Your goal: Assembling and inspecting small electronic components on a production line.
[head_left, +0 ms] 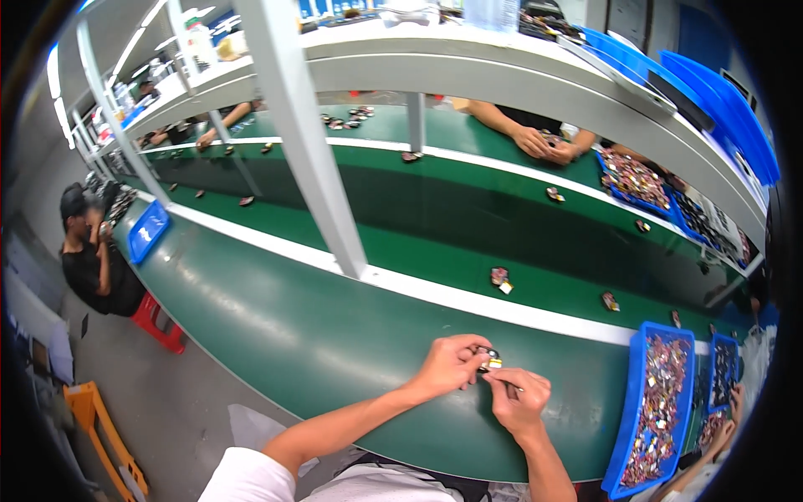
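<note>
My left hand (452, 365) pinches a small black electronic part (488, 360) that carries a white and yellow piece. It holds the part just above the green bench (351, 318). Close by on the right, my right hand (520, 400) is closed, with thumb and forefinger brought together at the part's lower edge. What those fingers grip, if anything, is too small to make out. To the right of my hands stands a long blue tray (637, 402) filled with many small reddish, wired components.
Beyond a white rail (468, 303), a dark green conveyor belt (401, 243) carries several small parts, one (501, 279) nearby. A grey post (314, 159) supports the overhead shelf (502, 67). Across the belt are a co-worker's hands (544, 146); a seated person (92, 251) is at left.
</note>
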The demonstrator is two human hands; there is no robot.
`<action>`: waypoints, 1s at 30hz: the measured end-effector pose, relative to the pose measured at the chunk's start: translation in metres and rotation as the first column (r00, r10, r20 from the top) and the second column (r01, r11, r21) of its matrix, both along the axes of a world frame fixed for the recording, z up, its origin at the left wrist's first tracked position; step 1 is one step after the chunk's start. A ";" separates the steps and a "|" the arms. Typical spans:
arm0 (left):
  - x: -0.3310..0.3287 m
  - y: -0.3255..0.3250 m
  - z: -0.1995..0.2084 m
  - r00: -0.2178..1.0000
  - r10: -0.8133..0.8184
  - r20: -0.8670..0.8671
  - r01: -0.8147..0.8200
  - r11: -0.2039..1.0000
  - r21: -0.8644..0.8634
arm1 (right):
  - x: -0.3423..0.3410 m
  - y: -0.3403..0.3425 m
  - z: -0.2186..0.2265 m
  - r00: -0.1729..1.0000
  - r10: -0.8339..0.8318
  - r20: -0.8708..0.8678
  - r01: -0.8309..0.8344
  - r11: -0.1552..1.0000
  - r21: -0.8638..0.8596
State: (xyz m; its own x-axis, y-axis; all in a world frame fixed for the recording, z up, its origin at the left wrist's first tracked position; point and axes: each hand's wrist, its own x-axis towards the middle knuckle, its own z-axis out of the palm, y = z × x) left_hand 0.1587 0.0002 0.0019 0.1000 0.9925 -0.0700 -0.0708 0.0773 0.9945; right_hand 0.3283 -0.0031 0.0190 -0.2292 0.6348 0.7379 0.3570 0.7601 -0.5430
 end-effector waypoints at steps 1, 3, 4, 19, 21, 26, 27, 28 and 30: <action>0.001 0.001 0.003 1.000 0.007 -0.012 -0.007 1.000 0.004 | -0.001 0.000 0.000 1.000 -0.018 -0.011 0.018 1.000 -0.005; -0.001 0.001 0.008 0.997 0.029 -0.070 -0.028 1.000 0.009 | -0.001 -0.001 0.001 0.999 -0.013 -0.031 0.012 1.000 -0.005; -0.001 0.001 0.007 0.998 0.014 -0.058 -0.013 1.000 0.011 | -0.001 -0.003 0.002 0.999 -0.031 -0.027 0.030 0.998 -0.057; -0.100 0.150 0.015 0.770 0.511 -0.383 -0.457 0.859 0.229 | 0.016 0.013 0.001 0.972 -0.179 -0.154 0.159 0.978 -0.131; -0.105 0.162 0.008 0.267 0.638 -0.723 -0.248 0.770 0.588 | 0.020 0.012 0.004 0.978 -0.179 -0.105 0.170 0.981 -0.088; -0.086 0.169 0.017 0.331 0.630 -0.703 -0.203 0.775 0.599 | 0.020 0.010 0.007 0.985 -0.142 -0.100 0.135 0.988 -0.078; -0.079 0.170 0.019 0.459 0.607 -0.649 -0.106 0.763 0.638 | 0.020 0.010 0.006 0.984 -0.146 -0.101 0.139 0.987 -0.076; -0.071 0.174 0.022 0.546 0.527 -0.651 -0.003 0.778 0.628 | 0.020 0.011 0.005 0.985 -0.138 -0.105 0.133 0.990 -0.055; -0.057 0.181 0.019 0.623 0.406 -0.668 0.053 0.831 0.554 | 0.019 0.010 0.005 0.986 -0.125 -0.109 0.123 0.992 -0.030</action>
State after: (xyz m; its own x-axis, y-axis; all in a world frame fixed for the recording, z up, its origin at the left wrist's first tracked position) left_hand 0.1013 0.1816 0.0211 0.0602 0.8918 0.4484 0.7357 -0.3432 0.5839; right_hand 0.3471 0.0071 0.0236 -0.0658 0.6702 0.7393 0.3846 0.7007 -0.6010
